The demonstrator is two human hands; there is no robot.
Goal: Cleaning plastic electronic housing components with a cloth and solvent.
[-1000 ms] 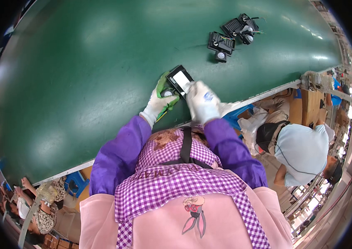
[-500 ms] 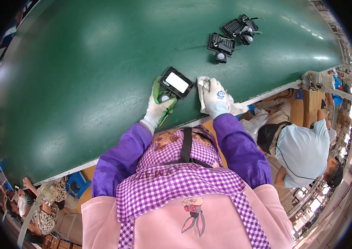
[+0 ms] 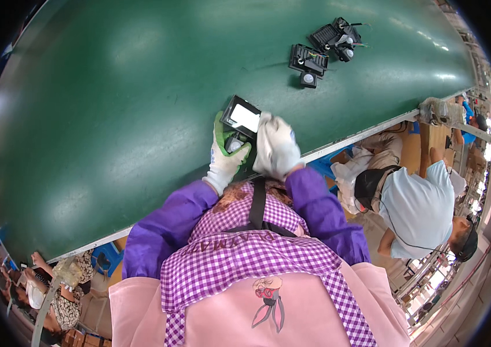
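My left hand (image 3: 226,155), in a white and green work glove, grips a small black floodlight (image 3: 243,117) by its round motion sensor. The lamp's white front panel faces up. My right hand (image 3: 280,144), in a white glove, is closed on a white cloth (image 3: 264,141) and presses it to the right edge of the lamp's front. Motion blurs this hand, and its fingers are partly hidden by the cloth.
Several black sensor floodlights (image 3: 309,61) with loose wires lie at the far right of the green table (image 3: 112,115). Beyond the table's right edge sits a person in a light blue shirt (image 3: 418,208). Another person (image 3: 63,301) is at the lower left.
My right hand has moved left with the cloth, from the table onto the lamp's face. My left hand has tilted the lamp slightly and keeps hold of it.
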